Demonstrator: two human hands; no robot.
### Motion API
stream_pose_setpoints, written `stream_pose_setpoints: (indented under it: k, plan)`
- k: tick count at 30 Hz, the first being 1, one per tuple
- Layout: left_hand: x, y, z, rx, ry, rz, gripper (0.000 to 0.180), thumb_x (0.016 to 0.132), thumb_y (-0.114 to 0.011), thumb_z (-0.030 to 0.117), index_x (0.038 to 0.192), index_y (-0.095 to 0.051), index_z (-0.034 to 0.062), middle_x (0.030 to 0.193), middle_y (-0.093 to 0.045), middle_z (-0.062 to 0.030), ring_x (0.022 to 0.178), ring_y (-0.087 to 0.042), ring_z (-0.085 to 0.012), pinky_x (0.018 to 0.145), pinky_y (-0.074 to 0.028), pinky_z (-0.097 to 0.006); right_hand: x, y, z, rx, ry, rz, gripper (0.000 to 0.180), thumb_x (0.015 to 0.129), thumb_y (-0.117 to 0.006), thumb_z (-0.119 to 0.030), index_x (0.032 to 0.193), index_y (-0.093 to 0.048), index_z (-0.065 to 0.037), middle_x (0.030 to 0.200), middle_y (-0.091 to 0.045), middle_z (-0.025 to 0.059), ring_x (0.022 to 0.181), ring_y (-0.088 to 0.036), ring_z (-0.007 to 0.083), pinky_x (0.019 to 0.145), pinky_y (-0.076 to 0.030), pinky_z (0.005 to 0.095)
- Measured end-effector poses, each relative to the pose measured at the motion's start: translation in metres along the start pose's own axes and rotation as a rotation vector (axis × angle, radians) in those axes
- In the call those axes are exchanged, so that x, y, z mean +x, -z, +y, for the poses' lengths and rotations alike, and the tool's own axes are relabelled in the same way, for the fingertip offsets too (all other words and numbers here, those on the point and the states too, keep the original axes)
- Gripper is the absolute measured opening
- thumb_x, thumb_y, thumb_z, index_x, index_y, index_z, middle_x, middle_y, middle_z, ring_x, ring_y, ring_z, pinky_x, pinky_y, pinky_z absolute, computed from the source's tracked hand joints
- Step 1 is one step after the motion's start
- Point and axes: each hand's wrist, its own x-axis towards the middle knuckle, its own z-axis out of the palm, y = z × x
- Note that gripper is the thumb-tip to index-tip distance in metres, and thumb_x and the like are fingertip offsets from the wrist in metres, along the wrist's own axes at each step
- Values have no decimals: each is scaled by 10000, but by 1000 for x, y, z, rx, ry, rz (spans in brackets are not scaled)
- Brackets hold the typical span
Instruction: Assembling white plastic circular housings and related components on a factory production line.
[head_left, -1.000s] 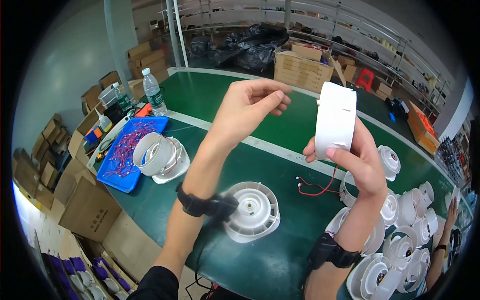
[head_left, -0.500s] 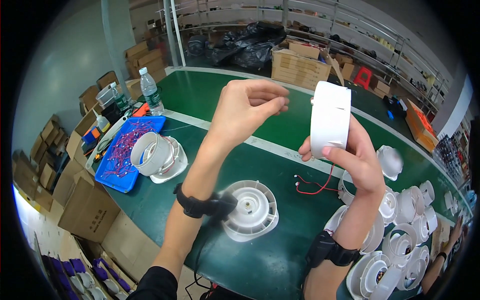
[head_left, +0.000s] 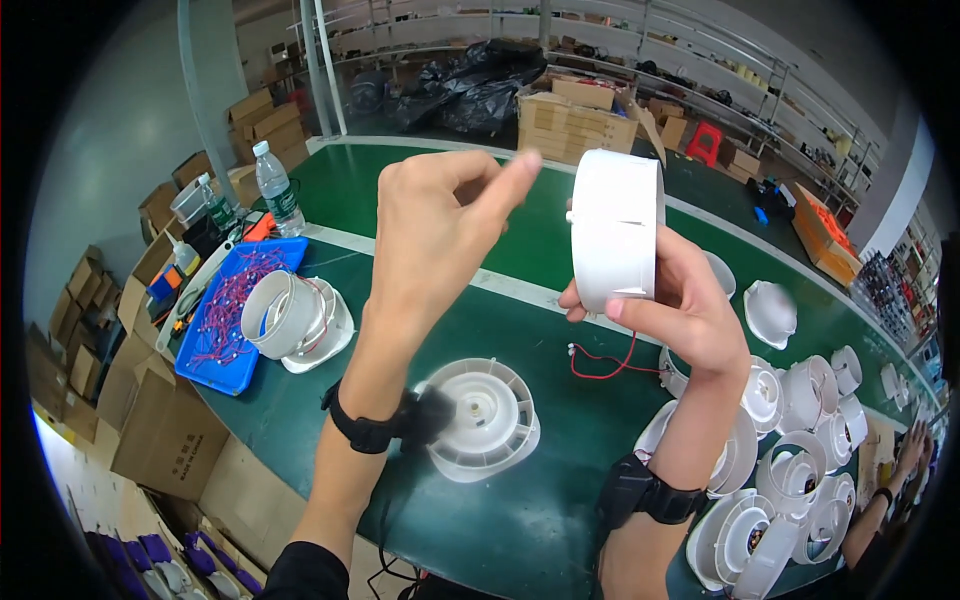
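My right hand (head_left: 690, 305) grips a white round plastic housing (head_left: 615, 230), held on edge above the bench. Its thumb presses on the lower rim, and a thin red wire hangs just below. To the left of the housing, apart from it, my left hand (head_left: 440, 215) is raised with its fingers curled and thumb drawn toward them; anything in the pinch is too small or hidden. Below on the bench lies a white plastic fan base (head_left: 480, 415) with a ribbed ring and a central hub, partly covered by the device on my left wrist.
A blue tray (head_left: 225, 370) of red wires and a white cylindrical housing (head_left: 275, 313) stand at the left, near a water bottle (head_left: 279, 190). Several white fan housings (head_left: 790, 475) crowd the right side. A co-worker's hand (head_left: 908, 455) shows at the far right.
My left hand has turned upward, its thumb rising and fingers curling. The housing in my right hand is tilted a little differently. The whole view has shifted slightly.
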Motion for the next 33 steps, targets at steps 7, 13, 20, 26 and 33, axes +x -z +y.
stream_pose_setpoints:
  k: [7,13,20,26,33]
  plan:
    - [4,-24,-15,-435,-555,-142,881,759,-803,312,1451,-349,9,1374,-497,-230,1273,-488,-293,1062,-383,-392,-2,-3,-10,-150,-255,-199,415,815,-663,15,1218,-566,28,997,-714,152,975,-686,231,775,-552,304]
    - [0,-24,-12,-463,-361,-242,749,765,-807,325,1351,-482,-11,1256,-589,-200,1151,-567,-245,1000,-435,-357,-4,-7,-17,-275,-319,-217,364,798,-556,75,1156,-585,17,993,-705,116,939,-675,198,835,-523,324]
    - [1,-37,-11,-585,-260,-110,543,838,-752,286,1243,-561,-23,1187,-622,-151,1112,-578,-200,952,-454,-337,-5,-10,-20,-365,-254,-249,347,813,-613,52,1157,-582,20,976,-710,112,941,-676,190,851,-512,310]
    - [0,-39,-10,-413,-507,-46,355,951,-619,214,1222,-576,-13,1131,-656,-113,1034,-606,-163,918,-472,-305,-6,-6,-15,-373,-168,-252,388,795,-523,103,1171,-582,27,971,-694,138,945,-672,220,846,-506,327]
    - [18,-23,-30,-444,-397,377,249,935,-642,187,859,-711,-40,881,-688,-79,780,-619,-93,664,-490,-253,8,-8,6,-442,-61,-89,339,783,-536,100,1077,-680,11,960,-715,110,900,-652,166,798,-504,304]
